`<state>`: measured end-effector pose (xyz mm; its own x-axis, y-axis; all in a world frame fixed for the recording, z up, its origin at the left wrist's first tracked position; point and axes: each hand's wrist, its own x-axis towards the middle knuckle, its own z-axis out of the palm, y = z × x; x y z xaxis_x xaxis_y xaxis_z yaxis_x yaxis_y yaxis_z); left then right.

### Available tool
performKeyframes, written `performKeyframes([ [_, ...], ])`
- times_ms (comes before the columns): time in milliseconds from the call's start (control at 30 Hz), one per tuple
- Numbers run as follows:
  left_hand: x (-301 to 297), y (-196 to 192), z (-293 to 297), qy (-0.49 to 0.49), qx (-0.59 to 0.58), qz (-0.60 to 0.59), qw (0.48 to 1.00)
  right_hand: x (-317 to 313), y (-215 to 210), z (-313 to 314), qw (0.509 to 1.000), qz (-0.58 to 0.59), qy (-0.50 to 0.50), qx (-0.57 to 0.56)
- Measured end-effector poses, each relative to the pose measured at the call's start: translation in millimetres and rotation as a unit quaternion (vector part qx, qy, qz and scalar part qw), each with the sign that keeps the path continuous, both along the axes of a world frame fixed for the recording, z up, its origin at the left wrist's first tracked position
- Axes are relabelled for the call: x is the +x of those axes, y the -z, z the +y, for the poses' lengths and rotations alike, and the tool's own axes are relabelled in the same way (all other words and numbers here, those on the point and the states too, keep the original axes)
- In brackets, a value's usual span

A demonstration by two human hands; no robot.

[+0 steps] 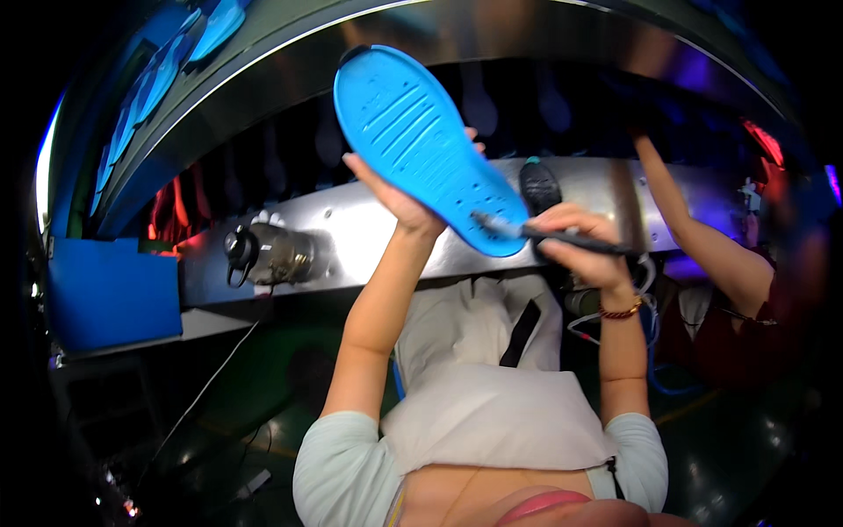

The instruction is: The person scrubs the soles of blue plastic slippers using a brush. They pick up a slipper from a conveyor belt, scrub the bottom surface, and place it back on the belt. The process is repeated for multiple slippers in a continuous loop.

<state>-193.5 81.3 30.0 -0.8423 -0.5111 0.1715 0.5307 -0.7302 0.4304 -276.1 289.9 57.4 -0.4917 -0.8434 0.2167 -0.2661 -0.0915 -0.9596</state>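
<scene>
A blue shoe sole (421,140) is held up above the metal bench, its grooved and pitted face toward me. My left hand (408,200) supports it from beneath, with the thumb along its left edge and fingertips showing past the right edge. A black patch shows at the sole's far end. My right hand (584,241) is closed round the dark handle of a brush (571,237). The brush's pale, blurred bristles touch the sole's near, narrower end. Just beyond my right hand, a black sole (539,183) lies on the bench.
The metal bench (351,230) runs across in front of me. A dark jug-like bottle (268,253) lies at its left, beside a blue box (114,285). Blue soles (158,75) sit on the upper left ledge. Another person's arm (694,211) reaches in at the right.
</scene>
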Motion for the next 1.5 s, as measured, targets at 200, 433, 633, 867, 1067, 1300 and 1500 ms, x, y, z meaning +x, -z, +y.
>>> performKeyframes([
  [200,2,2,-5,-0.003,-0.001,0.008,1.000,-8,2,6,0.984,-0.111,-0.125,-0.056],
  [433,0,-7,1,-0.016,-0.021,-0.004,1.000,-2,-5,8,0.986,-0.034,-0.154,-0.054],
  [633,1,-8,0,-0.027,-0.031,-0.020,0.999,6,4,4,0.998,0.012,-0.066,-0.014],
  [867,-3,-29,1,0.013,0.006,-0.031,0.999,-6,17,-1,0.971,-0.219,-0.042,-0.087],
  [1067,19,0,45,0.070,-0.035,-0.042,0.996,25,-5,-6,0.961,-0.269,-0.016,-0.068],
  [1300,18,-12,9,0.284,-0.019,-0.041,0.958,0,-50,6,0.992,0.016,-0.110,0.067],
  [1500,17,-15,-1,0.388,-0.057,-0.230,0.891,-4,-65,4,0.937,0.138,-0.309,0.087],
])
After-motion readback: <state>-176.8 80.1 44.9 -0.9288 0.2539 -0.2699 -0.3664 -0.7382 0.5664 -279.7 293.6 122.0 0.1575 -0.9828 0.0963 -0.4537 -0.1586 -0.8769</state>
